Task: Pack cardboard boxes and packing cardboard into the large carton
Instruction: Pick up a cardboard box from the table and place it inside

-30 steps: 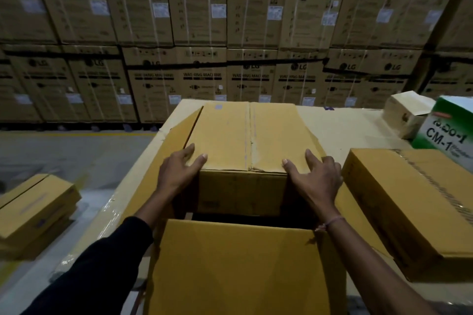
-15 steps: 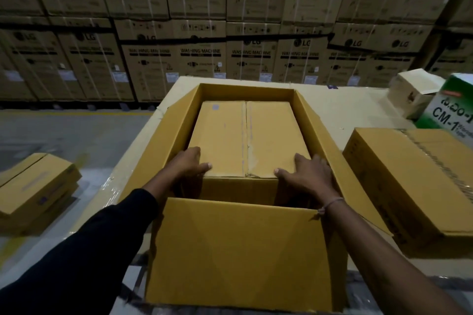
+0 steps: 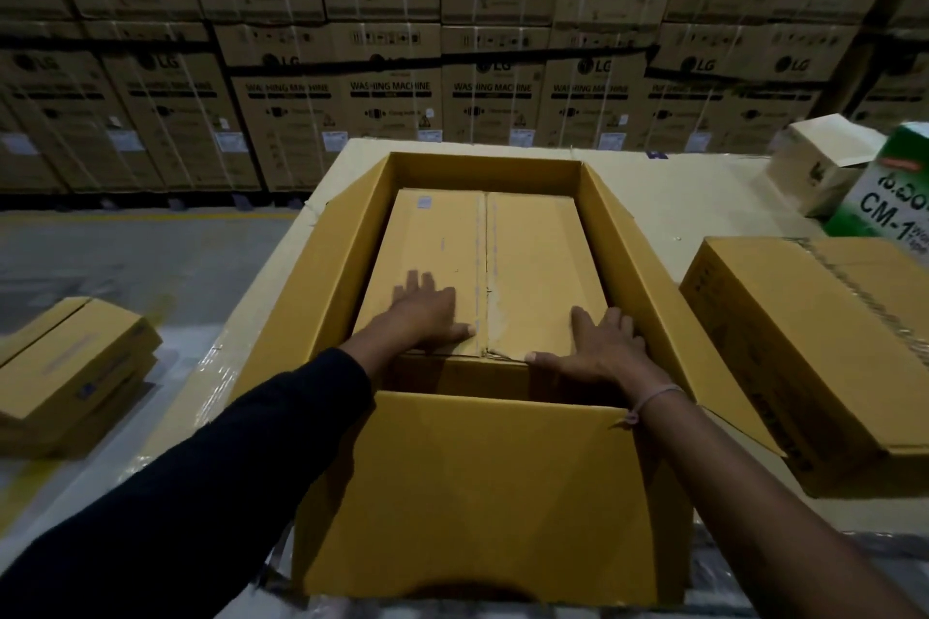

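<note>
The step in hand looks like seating: a closed cardboard box (image 3: pixel 490 266) lies inside the open large carton (image 3: pixel 352 236), and the left hand (image 3: pixel 427 312) and right hand (image 3: pixel 600 342) rest flat on its near end, fingers spread, gripping nothing (a gap shows below its near edge). Next likely comes fetching the box on the right (image 3: pixel 809 347), well apart on the table (image 3: pixel 678 196).

A wall of stacked washing-machine cartons (image 3: pixel 392 106) fills the far side. At far right a green-and-white box marked CM-1 (image 3: pixel 890 201) stands on the pale worktop (image 3: pixel 678 201). The grey floor (image 3: pixel 125 256) lies left.
</note>
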`<state>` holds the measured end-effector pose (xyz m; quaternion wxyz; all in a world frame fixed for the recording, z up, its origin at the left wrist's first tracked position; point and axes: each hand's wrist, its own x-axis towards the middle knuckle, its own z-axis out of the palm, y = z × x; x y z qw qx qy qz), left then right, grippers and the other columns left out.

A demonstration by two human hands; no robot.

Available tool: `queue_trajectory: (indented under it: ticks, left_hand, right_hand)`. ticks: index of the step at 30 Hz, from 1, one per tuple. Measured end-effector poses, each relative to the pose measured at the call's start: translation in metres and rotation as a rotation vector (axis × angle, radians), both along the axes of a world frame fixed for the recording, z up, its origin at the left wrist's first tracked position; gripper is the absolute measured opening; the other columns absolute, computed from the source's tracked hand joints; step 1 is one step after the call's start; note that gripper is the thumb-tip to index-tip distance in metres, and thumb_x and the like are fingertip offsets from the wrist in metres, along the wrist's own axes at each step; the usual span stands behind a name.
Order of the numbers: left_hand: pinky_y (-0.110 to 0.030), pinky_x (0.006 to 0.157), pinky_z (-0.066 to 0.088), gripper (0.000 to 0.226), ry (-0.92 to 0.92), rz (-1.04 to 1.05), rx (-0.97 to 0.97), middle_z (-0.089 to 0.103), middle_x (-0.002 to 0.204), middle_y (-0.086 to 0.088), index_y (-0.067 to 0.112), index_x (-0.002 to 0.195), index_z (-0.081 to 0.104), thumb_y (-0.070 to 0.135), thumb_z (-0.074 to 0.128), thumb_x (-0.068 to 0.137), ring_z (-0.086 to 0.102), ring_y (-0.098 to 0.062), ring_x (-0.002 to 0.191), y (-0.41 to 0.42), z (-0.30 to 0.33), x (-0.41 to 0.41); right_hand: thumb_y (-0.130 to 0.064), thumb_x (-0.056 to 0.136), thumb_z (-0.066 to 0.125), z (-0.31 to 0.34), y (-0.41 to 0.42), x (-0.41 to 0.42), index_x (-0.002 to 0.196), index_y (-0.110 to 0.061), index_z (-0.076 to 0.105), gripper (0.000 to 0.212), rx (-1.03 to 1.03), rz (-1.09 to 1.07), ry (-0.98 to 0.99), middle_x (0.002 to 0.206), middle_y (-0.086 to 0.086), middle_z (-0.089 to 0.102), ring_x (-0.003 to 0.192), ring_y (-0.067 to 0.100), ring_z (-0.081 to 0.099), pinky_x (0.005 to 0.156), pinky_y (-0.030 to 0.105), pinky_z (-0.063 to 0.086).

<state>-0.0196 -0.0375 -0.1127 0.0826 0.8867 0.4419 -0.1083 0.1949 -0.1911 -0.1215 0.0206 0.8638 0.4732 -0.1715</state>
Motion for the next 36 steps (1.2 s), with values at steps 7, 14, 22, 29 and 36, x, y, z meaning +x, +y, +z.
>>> queue_trajectory:
  ticks: [7, 14, 22, 29, 36]
  left_hand:
    - [-0.056, 0.126, 0.01, 0.059, -0.035, -0.42, 0.042, 0.034, 0.164, -0.01, 0.019, 0.158, 0.037, 0.045, 0.046, 0.106, 0.022, -0.03, 0.155, 0.001, 0.005, 0.047]
    - [-0.048, 0.109, 0.038, 0.056, 0.175, -0.477, 0.245, 0.055, 0.14, -0.004, 0.025, 0.14, 0.056, 0.055, 0.055, 0.092, 0.049, -0.028, 0.126, 0.016, 0.032, 0.049]
    - [-0.052, 0.117, 0.027, 0.053, 0.272, -0.588, 0.492, 0.06, 0.122, -0.003, 0.023, 0.115, 0.073, 0.053, 0.03, 0.105, 0.044, -0.028, 0.125, 0.018, 0.059, 0.059]
    - [-0.054, 0.118, 0.027, 0.023, 0.405, -0.297, 0.503, 0.064, 0.131, -0.012, 0.015, 0.119, 0.066, 0.02, 0.048, 0.106, 0.048, -0.035, 0.13, 0.021, 0.109, 0.058]
    - [-0.053, 0.12, 0.029, 0.045, 0.419, -0.043, 0.39, 0.042, 0.157, -0.019, 0.007, 0.146, 0.05, 0.016, 0.054, 0.103, 0.036, -0.04, 0.147, 0.057, 0.149, 0.022]
  right_hand:
    - [-0.1, 0.07, 0.044, -0.005, 0.003, 0.008, 0.165, -0.032, 0.008, 0.122, -0.022, 0.046, 0.012, 0.172, 0.018, -0.007, 0.154, 0.05, 0.008, 0.119, 0.062, 0.024]
    - [-0.096, 0.077, 0.041, -0.006, 0.005, 0.012, 0.165, -0.033, 0.006, 0.114, -0.014, 0.044, 0.035, 0.173, 0.015, -0.01, 0.156, 0.048, 0.004, 0.121, 0.062, 0.021]
    - [-0.095, 0.083, 0.029, -0.009, 0.008, 0.012, 0.166, -0.035, 0.002, 0.106, -0.013, 0.033, 0.046, 0.173, 0.013, -0.014, 0.158, 0.046, -0.004, 0.122, 0.064, 0.014]
    - [-0.089, 0.088, 0.027, -0.008, 0.007, 0.013, 0.167, -0.034, 0.0, 0.1, 0.0, 0.049, 0.051, 0.173, 0.012, -0.015, 0.158, 0.043, -0.005, 0.123, 0.063, 0.014]
    - [-0.088, 0.09, 0.029, -0.006, 0.005, 0.012, 0.167, -0.032, -0.001, 0.1, -0.012, 0.076, 0.028, 0.173, 0.012, -0.014, 0.158, 0.043, -0.003, 0.123, 0.061, 0.017]
